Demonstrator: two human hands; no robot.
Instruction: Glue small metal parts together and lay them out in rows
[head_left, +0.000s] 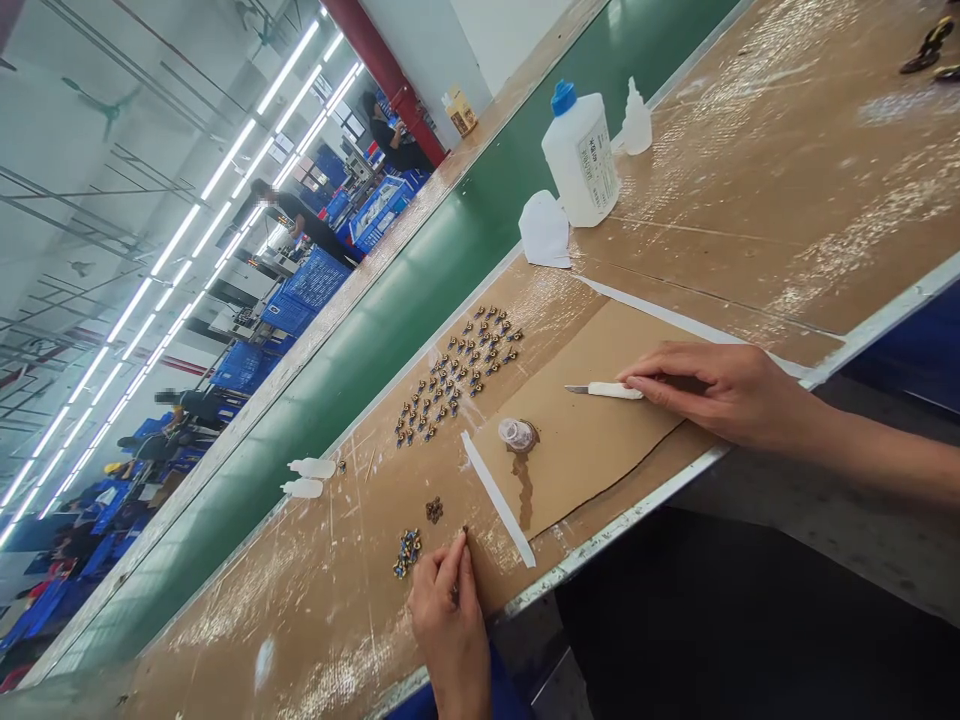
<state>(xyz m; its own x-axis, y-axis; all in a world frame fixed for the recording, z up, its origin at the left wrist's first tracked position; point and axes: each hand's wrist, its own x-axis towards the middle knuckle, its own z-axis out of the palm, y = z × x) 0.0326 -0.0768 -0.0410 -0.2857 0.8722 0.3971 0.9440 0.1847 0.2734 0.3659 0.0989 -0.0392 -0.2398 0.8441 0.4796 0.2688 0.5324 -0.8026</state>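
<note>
My right hand (694,385) pinches the white handle of a small knife (611,390), its blade pointing left over a cardboard sheet (600,350). On that sheet stands a small jar (517,434) beside a wet brown stain. My left hand (450,600) is closed at the fingertips on a tiny dark piece (465,530) at the table surface. Just left of it lie a pile of blue and gold pieces (406,554) and a small heap of dark pieces (434,510). Rows of small blue and gold parts (457,370) are spread out farther back.
A large white bottle with a blue cap (581,160) and a small dropper bottle (636,122) stand at the back. Two small bottles (307,478) lie at the left by the green belt (360,370). People work beyond it.
</note>
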